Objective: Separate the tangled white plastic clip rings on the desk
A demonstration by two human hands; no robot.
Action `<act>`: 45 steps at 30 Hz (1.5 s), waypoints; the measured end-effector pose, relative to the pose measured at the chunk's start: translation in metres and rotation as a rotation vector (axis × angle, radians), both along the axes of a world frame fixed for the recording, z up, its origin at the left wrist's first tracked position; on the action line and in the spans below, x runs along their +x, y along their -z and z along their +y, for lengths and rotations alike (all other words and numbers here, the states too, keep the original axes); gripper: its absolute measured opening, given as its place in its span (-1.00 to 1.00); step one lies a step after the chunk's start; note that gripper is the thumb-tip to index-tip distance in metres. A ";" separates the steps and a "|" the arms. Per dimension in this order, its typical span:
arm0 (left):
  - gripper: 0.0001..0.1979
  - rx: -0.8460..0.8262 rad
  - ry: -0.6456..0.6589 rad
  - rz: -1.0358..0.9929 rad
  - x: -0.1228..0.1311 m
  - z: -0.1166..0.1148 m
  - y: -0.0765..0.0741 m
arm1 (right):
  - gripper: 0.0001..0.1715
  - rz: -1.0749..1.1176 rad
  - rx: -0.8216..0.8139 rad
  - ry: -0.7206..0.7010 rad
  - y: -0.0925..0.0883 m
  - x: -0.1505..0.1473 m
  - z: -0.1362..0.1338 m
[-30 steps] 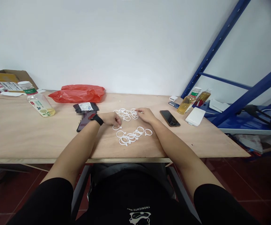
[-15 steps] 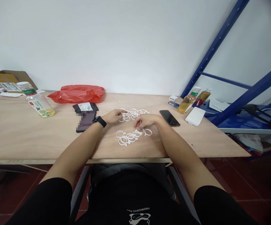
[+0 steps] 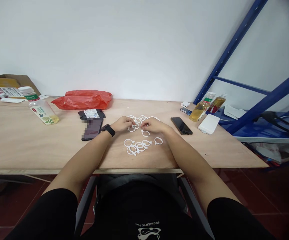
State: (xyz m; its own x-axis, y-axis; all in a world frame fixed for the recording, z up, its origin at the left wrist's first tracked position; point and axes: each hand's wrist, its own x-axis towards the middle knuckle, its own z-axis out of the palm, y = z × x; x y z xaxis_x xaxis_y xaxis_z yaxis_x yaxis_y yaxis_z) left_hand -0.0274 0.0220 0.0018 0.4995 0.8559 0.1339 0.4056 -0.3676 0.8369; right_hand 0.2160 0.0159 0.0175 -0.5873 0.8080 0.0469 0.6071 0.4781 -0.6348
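My left hand (image 3: 123,124), with a black watch (image 3: 108,129) on its wrist, is at the left side of a far group of white plastic rings (image 3: 143,118). Its thumb and fingers are pinched on a white ring (image 3: 131,128). Facing it, my right hand (image 3: 154,125) has its fingertips drawn together at the group's near side; what they hold is hidden. Just below those fingertips is one white ring (image 3: 145,134) with a small tab. Nearer to me, several overlapping white rings (image 3: 139,146) form a row, and a single ring (image 3: 158,141) lies to its right.
A dark phone (image 3: 181,126), a white case (image 3: 208,124) and a tea bottle (image 3: 201,108) are on the right. Left of my hands are another phone (image 3: 93,129), a red plastic bag (image 3: 83,100) and a leaning bottle (image 3: 43,110). A blue metal frame (image 3: 230,46) stands at right.
My right hand has moved slightly away from me and left, towards my left hand. One ring near its fingers now shows farther from the near row. My left fingers have curled in.
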 end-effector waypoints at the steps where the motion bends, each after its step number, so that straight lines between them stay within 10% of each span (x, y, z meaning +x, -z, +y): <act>1: -0.70 0.002 -0.004 -0.001 0.000 0.000 0.001 | -0.71 -0.005 -0.015 -0.017 -0.001 0.000 -0.001; 45: -0.74 0.102 -0.114 0.035 0.001 -0.005 -0.005 | -0.72 0.394 -0.388 0.204 0.009 0.001 0.010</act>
State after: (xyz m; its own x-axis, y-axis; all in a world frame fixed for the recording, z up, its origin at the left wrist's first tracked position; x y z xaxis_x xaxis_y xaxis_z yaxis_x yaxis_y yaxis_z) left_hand -0.0266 0.0172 0.0066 0.4056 0.8903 0.2069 0.4780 -0.3995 0.7823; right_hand 0.2173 0.0261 0.0085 -0.4161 0.9046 -0.0920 0.3456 0.0638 -0.9362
